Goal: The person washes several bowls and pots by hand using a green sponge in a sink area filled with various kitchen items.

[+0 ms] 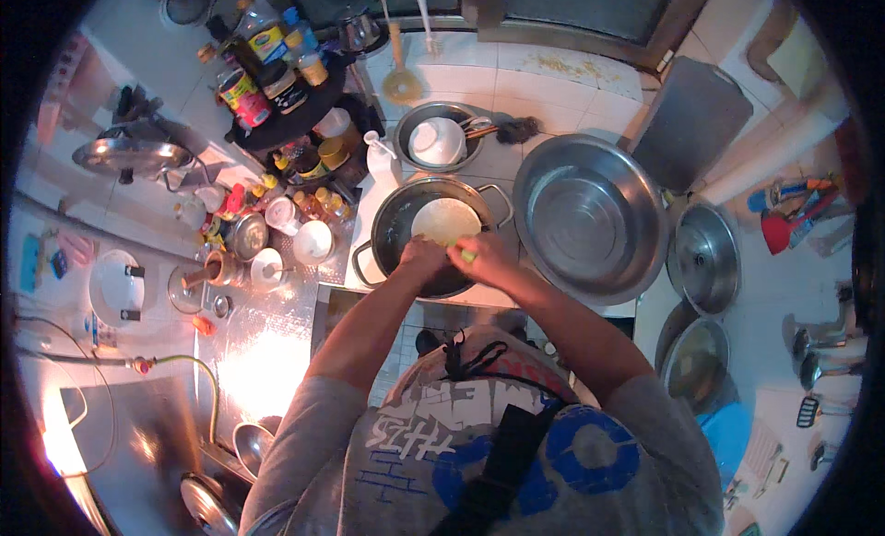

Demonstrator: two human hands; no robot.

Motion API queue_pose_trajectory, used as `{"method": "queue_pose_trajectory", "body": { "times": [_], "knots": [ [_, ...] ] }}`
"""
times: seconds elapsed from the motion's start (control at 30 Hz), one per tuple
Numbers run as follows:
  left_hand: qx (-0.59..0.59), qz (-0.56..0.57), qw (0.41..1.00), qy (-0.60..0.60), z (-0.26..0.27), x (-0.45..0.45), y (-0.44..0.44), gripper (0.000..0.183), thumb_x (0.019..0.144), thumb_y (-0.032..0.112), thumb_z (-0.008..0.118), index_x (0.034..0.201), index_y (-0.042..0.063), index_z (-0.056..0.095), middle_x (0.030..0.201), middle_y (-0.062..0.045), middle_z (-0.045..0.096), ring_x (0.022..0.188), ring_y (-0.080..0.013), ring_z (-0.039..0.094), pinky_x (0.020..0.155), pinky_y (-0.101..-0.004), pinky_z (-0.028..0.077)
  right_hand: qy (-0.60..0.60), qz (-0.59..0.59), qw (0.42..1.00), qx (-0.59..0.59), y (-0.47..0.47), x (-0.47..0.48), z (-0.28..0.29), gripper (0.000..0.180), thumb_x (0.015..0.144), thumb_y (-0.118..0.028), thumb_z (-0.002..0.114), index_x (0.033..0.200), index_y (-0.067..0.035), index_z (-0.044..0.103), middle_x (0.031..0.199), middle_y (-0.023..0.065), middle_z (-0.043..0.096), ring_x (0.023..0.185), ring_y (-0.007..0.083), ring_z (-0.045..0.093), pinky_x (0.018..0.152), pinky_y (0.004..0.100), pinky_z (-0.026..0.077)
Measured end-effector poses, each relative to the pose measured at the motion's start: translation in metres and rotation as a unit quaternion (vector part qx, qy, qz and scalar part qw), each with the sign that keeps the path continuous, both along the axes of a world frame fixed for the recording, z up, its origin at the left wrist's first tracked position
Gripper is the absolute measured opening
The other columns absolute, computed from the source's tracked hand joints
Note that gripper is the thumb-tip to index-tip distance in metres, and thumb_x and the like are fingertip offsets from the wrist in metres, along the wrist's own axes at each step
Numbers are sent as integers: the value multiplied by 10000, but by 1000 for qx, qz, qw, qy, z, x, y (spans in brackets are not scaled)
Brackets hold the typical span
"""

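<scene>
A two-handled metal pot (388,214) stands on the tiled counter in front of me. Inside its opening a pale round dish (446,219), a bowl or plate, is tilted up. My left hand (423,257) grips the near left edge of this dish. In my right hand (487,258) is a small yellow-green thing (467,254), perhaps a scouring sponge, held against the dish's near right edge. The fingers partly hide both, and the pot's bottom is mostly covered by my hands and the dish.
Right of the pot sits a large steel basin (588,221). Behind it, a smaller metal bowl (401,138) holds a white bowl (437,142) and utensils. A white pump bottle (382,161) stands close to the pot's left. Several jars and bottles crowd a shelf (290,114) and the left counter.
</scene>
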State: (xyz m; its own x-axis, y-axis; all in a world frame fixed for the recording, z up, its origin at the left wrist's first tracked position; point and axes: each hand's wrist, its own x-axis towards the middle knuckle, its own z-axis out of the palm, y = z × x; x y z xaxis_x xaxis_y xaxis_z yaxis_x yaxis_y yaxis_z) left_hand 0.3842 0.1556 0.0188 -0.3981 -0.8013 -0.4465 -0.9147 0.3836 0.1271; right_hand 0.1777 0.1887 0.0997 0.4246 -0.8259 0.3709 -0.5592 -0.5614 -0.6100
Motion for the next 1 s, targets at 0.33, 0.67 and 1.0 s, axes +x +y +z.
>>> {"method": "queue_pose_trajectory", "body": {
  "times": [0.33, 0.67, 1.0],
  "knots": [
    [-29, -11, 998, -59, -8, 17, 8, 472, 1038, 528, 668, 1233, 132, 836, 1286, -152, 795, 1231, -336, 763, 1174, -479, 503, 106, 58, 991, 65, 9, -13, 28, 261, 1010, -309, 783, 1095, -64, 797, 988, 179, 794, 930, 412, 739, 825, 509, 602],
    [-88, -64, 982, -155, 0, 33, 16, 423, 1019, 483, 692, 1243, 163, 855, 1277, -95, 831, 1307, -239, 735, 1324, -482, 291, 72, 167, 983, -17, -10, -24, 22, 245, 1019, -261, 793, 1012, -16, 787, 903, 200, 792, 803, 404, 767, 740, 467, 600],
    [-121, -18, 987, -107, -19, 48, 22, 325, 1025, 356, 663, 1242, 191, 841, 1334, -87, 787, 1274, -322, 724, 1258, -503, 347, 69, 185, 980, -1, -18, -15, 38, 198, 992, -247, 808, 985, -49, 789, 930, 189, 791, 892, 414, 767, 822, 500, 611]
  ]
}}
